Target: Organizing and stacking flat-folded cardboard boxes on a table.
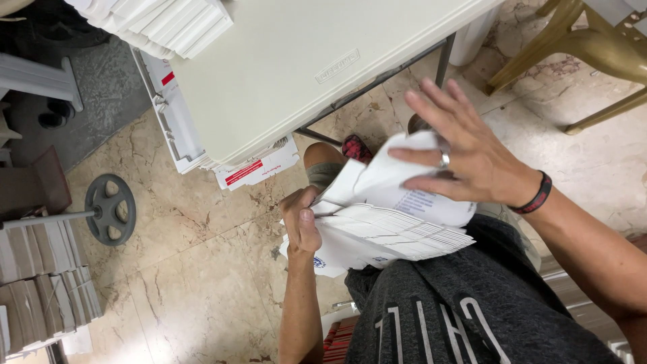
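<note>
A thick stack of white envelopes [397,232] is held low against the lap, below the edge of the white folding table [296,67]. The stack is gripped at its near-left end by the left hand [301,219], fingers curled shut around that end with the thumb pressed on top, the forearm running straight up from the bottom of the view. From that grip the stack's long axis is carried out to the right and slightly down, its edges fanned like steps.

Above the stack, one loose envelope [397,178] is lifted at a slant, its upper end raised toward the table. The right hand [465,158] is laid over it from the right, fingers spread wide and flat, palm down (a ring shows on one finger, a dark band at the wrist). Whether that sheet is actually pinched from beneath cannot be told; only the splayed fingers on top are seen. The right forearm comes in from the lower right corner, so this hand is the nearer one to the raised sheet, while the left is kept at the stack's end.

More white envelopes [162,23] are piled on the table's far-left corner, flat mail cartons [259,168] lie under it on the marble floor [189,269], and a tan plastic chair [586,47] stands at the upper right.
</note>
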